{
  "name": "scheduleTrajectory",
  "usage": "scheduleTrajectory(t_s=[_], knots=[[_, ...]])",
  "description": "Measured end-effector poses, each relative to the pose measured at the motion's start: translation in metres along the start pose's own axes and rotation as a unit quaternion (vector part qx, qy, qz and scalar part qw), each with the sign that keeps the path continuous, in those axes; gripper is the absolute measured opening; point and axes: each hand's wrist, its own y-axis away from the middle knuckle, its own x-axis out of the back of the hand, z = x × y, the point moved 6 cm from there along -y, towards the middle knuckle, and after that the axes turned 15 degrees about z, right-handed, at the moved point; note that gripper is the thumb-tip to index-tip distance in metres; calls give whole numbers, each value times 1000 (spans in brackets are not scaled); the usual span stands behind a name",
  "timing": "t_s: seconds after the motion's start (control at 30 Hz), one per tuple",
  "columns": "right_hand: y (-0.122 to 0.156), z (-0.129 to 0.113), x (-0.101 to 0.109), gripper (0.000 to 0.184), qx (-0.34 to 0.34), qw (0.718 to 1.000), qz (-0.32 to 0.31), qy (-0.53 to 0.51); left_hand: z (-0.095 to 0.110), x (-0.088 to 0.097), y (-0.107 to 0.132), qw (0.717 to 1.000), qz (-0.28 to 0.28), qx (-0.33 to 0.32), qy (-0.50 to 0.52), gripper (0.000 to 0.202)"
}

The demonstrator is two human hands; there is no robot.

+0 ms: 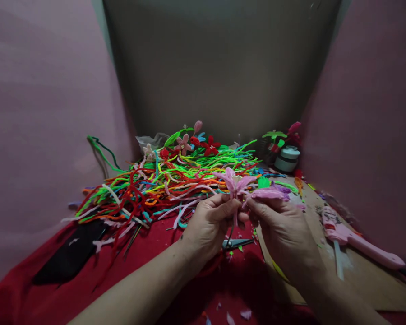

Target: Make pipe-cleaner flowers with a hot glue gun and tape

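My left hand [209, 221] is closed around the stem of a pink pipe-cleaner flower [235, 181], whose petals stand up above my fingers. Beside it, my right hand [280, 225] pinches a loose pink pipe-cleaner petal [267, 194] and holds it against the flower's right side. Both hands hover over a red cloth [149, 253], just in front of a big heap of pipe cleaners [169, 180] in many colours.
Scissors [237, 243] lie on the cloth under my hands. A pink glue gun [355, 239] rests on a cardboard sheet [365, 284] at right. Finished flowers [203, 144] and a small white jar [287, 159] stand at the back. A black object [74, 253] lies at left.
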Motion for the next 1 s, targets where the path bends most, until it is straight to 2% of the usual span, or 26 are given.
scheduleTrajectory(t_s=[0.1,0.17,0.27,0.37,0.53,0.73,0.87,1.0], knots=[[3,-17,3,12,83,994,27,73,6,3,-4,994,-3,-70,-79,11],[4,-22,2,15,95,988,18,120,9,5,-5,986,0,-110,-121,11],[5,-23,0,21,94,982,5,163,10,8,-6,980,17,-130,-146,7],[4,-22,0,24,99,979,1,179,11,8,-5,979,25,-133,-151,7],[3,-19,1,16,93,980,3,175,12,7,-4,981,16,-116,-152,6],[1,-15,0,10,73,991,-5,115,11,7,-6,983,1,-99,-152,7],[-1,-9,5,5,57,995,-3,78,11,4,-7,980,-29,-95,-173,6],[-1,-4,8,6,70,996,-3,64,11,4,-7,979,-45,-67,-185,6]])
